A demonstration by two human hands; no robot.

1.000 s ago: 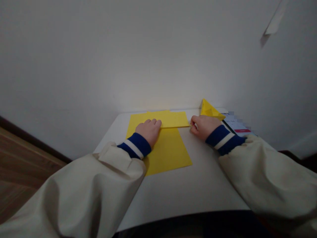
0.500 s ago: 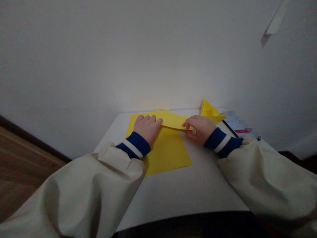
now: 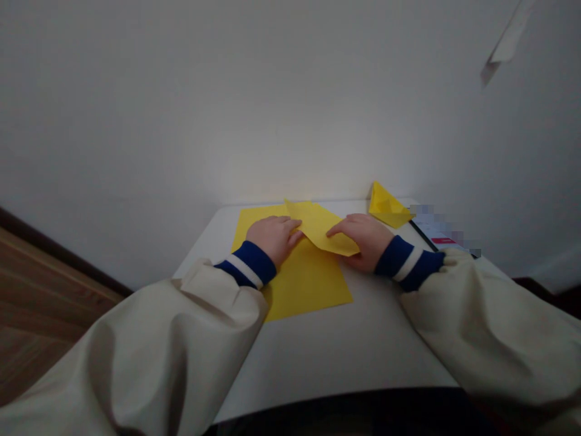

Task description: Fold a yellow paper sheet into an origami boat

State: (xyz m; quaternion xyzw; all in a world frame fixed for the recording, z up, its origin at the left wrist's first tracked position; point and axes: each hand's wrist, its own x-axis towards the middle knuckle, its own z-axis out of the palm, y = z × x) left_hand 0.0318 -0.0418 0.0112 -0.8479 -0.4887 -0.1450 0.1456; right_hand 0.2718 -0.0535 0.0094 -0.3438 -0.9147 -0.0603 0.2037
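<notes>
A folded piece of yellow paper is held between my two hands, its near edge raised and bowed. My left hand pinches its left end between thumb and fingers. At the other end, my right hand grips the paper with the thumb underneath, largely hidden, and the index finger on top. Beneath lies a larger flat yellow sheet, partly covered by my left hand and sleeve.
A folded yellow paper shape stands at the back right of the white table. Beside it lies a flat item with a dark edge, partly blurred out. A wall rises behind the table, and wooden boards show at left.
The folded paper has tilted, so more of its upper face shows and its near edge bows toward me. The fingers of both hands have shifted along it.
</notes>
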